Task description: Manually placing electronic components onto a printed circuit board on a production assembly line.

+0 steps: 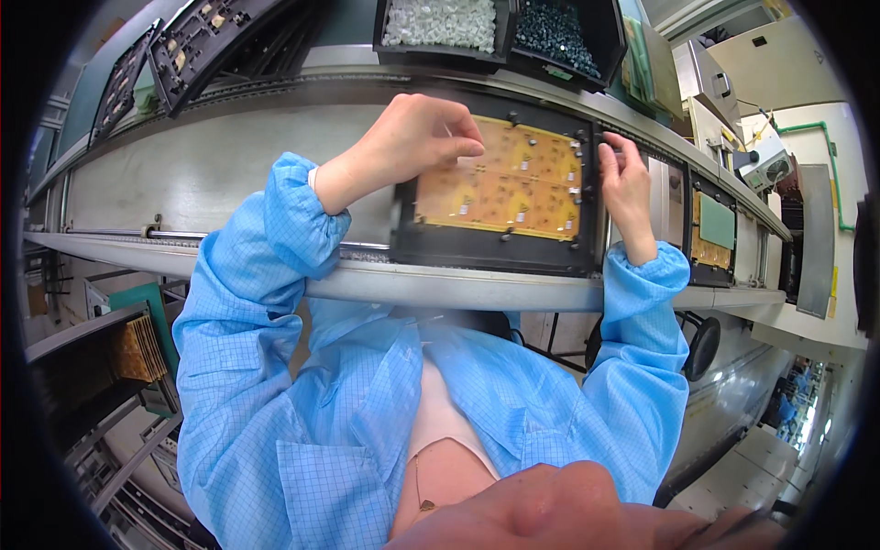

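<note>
A yellow-orange circuit board panel (541, 183) lies in a black carrier frame (449, 246) on the conveyor in front of me. Small dark clips and pale parts dot the panel. Over its upper left corner hovers my left hand (412, 142), thumb and fingers pinched together; whatever is between them is too small to make out. My right hand (628, 188) is by the carrier's right edge, fingers loosely bent and apart, with nothing visible in them.
Beyond the conveyor stand a black bin of white parts (440, 26) and a black bin of dark blue parts (559, 38). Further right, another carrier (710, 270) holds a board with a green piece (717, 223). Black trays (197, 46) lean at far left. A metal rail (477, 290) runs along the near side.
</note>
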`<action>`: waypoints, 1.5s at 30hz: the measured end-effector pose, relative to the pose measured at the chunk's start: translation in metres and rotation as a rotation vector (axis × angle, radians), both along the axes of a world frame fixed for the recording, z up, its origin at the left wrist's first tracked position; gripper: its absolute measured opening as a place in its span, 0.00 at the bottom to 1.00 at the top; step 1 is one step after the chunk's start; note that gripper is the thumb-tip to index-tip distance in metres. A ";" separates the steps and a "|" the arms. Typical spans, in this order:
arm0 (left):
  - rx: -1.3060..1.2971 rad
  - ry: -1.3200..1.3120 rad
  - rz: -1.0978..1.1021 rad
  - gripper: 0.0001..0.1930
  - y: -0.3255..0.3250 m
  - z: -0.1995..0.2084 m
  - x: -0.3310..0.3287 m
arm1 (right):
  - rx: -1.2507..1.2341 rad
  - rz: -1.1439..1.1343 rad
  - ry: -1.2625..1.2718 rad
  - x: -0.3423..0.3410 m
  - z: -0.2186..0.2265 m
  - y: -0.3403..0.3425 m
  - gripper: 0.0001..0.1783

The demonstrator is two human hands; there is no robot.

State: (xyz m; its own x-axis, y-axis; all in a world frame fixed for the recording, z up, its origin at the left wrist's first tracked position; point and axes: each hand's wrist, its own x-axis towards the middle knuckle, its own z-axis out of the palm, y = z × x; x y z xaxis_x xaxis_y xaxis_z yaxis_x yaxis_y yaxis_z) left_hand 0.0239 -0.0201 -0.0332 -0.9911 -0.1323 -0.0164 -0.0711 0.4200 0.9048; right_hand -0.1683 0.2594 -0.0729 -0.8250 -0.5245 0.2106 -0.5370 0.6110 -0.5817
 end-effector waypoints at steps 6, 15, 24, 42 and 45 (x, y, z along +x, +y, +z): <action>0.013 -0.044 0.007 0.08 -0.006 0.010 -0.004 | 0.041 0.347 0.183 0.004 0.020 -0.060 0.09; -0.052 -0.043 0.025 0.09 -0.020 0.007 -0.011 | 0.324 0.333 0.635 -0.085 0.031 -0.154 0.07; -0.629 0.297 0.036 0.06 -0.024 -0.015 -0.030 | 0.122 0.319 0.650 -0.085 0.032 -0.152 0.06; -0.835 0.294 0.037 0.07 -0.021 -0.025 -0.032 | -0.289 0.373 0.279 0.000 0.037 -0.097 0.08; -0.756 0.291 0.019 0.06 -0.023 -0.025 -0.035 | -0.277 0.362 0.220 0.008 0.037 -0.091 0.08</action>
